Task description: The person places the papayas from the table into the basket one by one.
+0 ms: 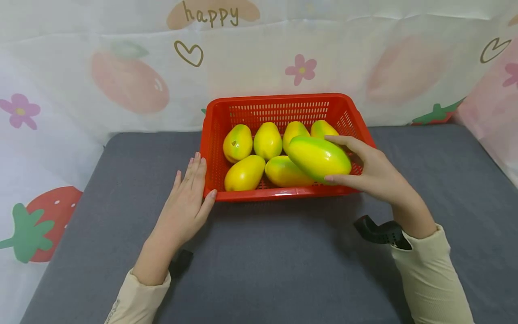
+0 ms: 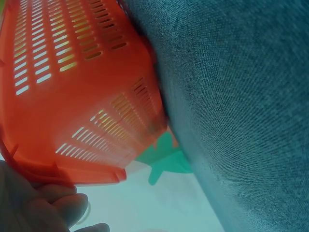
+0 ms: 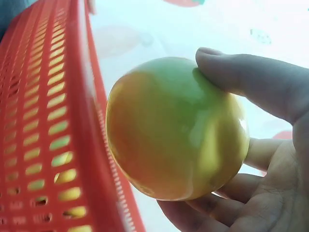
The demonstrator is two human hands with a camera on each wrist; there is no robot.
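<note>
A red plastic basket (image 1: 279, 194) with slotted walls holds several yellow-green mangoes (image 1: 244, 173). My right hand (image 1: 378, 173) grips one mango (image 1: 319, 157) between thumb and fingers over the basket's right part, overlapping the mangoes behind it. In the right wrist view the thumb lies on one side of this mango (image 3: 178, 130) and the fingers curl round the other. My left hand (image 1: 184, 209) rests against the basket's left rim with fingers straight, the thumb at the front left corner. From the left wrist, its fingertips (image 2: 67, 205) show right at the rim.
The basket stands on a grey cloth-covered table (image 1: 275, 261), near its back edge. Behind hangs a pale curtain (image 1: 243, 58) printed with fruit, flowers and hearts. A black strap device (image 1: 380, 231) sits on the right wrist.
</note>
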